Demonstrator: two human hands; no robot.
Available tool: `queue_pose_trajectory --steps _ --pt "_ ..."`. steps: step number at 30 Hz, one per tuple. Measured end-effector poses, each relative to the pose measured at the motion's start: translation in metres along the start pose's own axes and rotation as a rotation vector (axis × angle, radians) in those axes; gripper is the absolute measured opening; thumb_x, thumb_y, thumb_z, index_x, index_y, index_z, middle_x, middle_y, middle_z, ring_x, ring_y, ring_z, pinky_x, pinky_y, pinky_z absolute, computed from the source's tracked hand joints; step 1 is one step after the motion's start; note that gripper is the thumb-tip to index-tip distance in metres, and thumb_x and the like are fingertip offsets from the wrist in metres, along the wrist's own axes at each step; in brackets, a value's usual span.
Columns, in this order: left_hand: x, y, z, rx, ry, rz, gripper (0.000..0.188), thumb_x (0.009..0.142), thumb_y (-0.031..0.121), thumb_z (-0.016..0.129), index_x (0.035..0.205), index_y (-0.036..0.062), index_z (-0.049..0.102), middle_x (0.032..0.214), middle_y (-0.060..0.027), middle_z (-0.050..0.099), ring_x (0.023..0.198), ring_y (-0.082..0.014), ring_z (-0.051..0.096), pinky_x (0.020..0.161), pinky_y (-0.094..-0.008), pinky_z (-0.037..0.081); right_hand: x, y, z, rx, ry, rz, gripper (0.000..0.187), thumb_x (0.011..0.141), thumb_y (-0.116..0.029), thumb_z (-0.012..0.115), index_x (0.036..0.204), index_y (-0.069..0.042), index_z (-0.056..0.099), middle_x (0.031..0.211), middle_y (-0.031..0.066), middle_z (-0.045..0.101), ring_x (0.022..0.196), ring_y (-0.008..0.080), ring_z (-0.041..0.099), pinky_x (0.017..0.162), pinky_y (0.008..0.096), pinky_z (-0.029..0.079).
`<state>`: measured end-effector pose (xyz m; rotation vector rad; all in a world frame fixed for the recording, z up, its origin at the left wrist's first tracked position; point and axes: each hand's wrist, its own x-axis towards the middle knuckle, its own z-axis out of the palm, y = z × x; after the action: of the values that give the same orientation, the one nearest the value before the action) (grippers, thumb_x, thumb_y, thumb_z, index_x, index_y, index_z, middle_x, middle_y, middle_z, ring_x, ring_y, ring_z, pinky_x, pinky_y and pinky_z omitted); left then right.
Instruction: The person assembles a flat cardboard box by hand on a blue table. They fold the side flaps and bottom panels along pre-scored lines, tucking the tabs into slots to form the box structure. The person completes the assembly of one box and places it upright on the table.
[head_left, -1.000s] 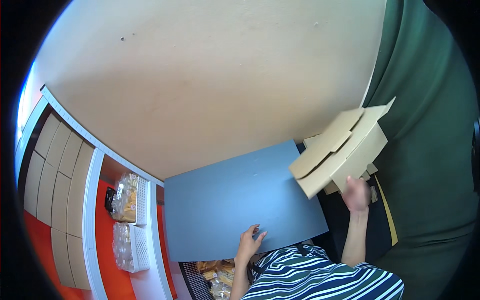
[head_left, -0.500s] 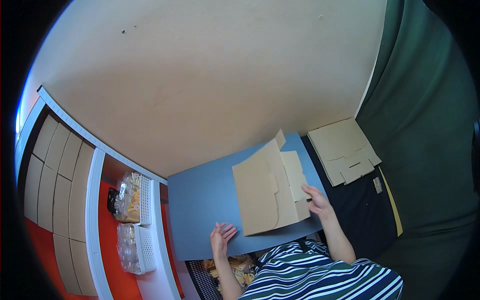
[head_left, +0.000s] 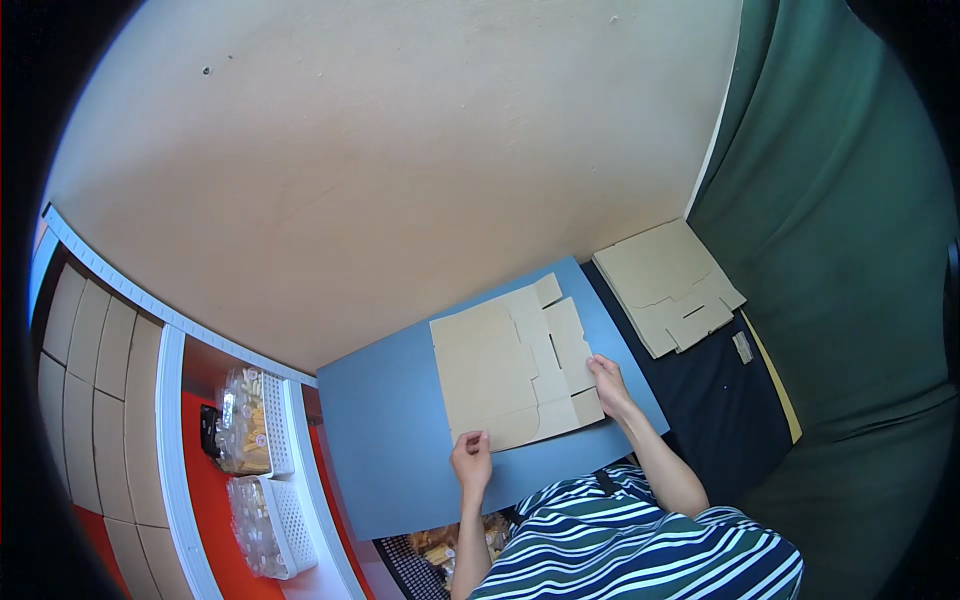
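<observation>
Basically, cardbd sheet (head_left: 510, 365) lies beyond L hand (head_left: 471, 460), left of R hand (head_left: 608, 387).

Flat cardboard box blank (head_left: 488, 370) on blue-grey tabletop (head_left: 385, 430); left hand (head_left: 471, 461) touching at 7 o'clock, right hand (head_left: 609, 387) gripping at 3, blank stack (head_left: 665, 272) at 2.

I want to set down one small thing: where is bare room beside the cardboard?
Free: the left part of the blue board, between the white shelf and the flat cardboard; also the black surface between the right forearm and the yellow strip. Crowded: the board's middle, where the left hand and right hand hold the cardboard; the black surface's far end, under stacked cardboard.
</observation>
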<state>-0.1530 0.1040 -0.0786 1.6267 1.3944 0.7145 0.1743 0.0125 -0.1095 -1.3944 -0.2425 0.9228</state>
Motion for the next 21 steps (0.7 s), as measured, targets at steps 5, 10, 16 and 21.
queue_pose_trajectory --steps 5,10,16,21 --pt "0.005 0.046 0.011 0.221 -0.192 0.103 0.037 0.096 0.028 0.083 0.115 -0.0029 0.074 0.112 -0.0200 0.068 0.091 -0.0323 0.072 0.088 -0.0459 0.058 0.043 0.017 0.000 -0.201 0.197 -0.154 0.026 0.110 -0.018 0.067 0.113 0.006 0.078 0.097 0.0065 0.078 0.087 0.0125 0.069 0.080 0.0303 0.055" --pt "0.015 0.048 0.032 0.320 -0.277 0.209 0.043 0.097 0.032 0.081 0.123 -0.0008 0.072 0.124 -0.0238 0.062 0.112 -0.0399 0.064 0.098 -0.0503 0.053 0.049 -0.018 -0.004 -0.073 0.052 -0.071 0.025 0.106 -0.016 0.072 0.110 0.007 0.080 0.092 0.0066 0.079 0.077 0.0111 0.070 0.071 0.0289 0.057" --pt "0.025 0.071 0.065 0.460 -0.285 0.325 0.047 0.093 0.032 0.083 0.123 -0.0031 0.071 0.129 -0.0257 0.059 0.128 -0.0439 0.054 0.108 -0.0569 0.043 0.048 -0.022 -0.023 -0.495 0.200 -0.232 0.018 0.092 -0.012 0.080 0.101 0.003 0.086 0.087 0.0104 0.083 0.071 0.0137 0.075 0.067 0.0296 0.059" --pt "0.050 0.082 0.117 0.537 -0.211 0.529 0.062 0.092 0.035 0.083 0.136 -0.0037 0.066 0.150 -0.0326 0.049 0.146 -0.0520 0.039 0.121 -0.0709 0.024 0.042 -0.017 -0.024 -0.804 0.197 -0.518 0.016 0.080 -0.007 0.089 0.096 -0.005 0.087 0.081 0.0164 0.076 0.072 0.0255 0.072 0.071 0.0370 0.058"
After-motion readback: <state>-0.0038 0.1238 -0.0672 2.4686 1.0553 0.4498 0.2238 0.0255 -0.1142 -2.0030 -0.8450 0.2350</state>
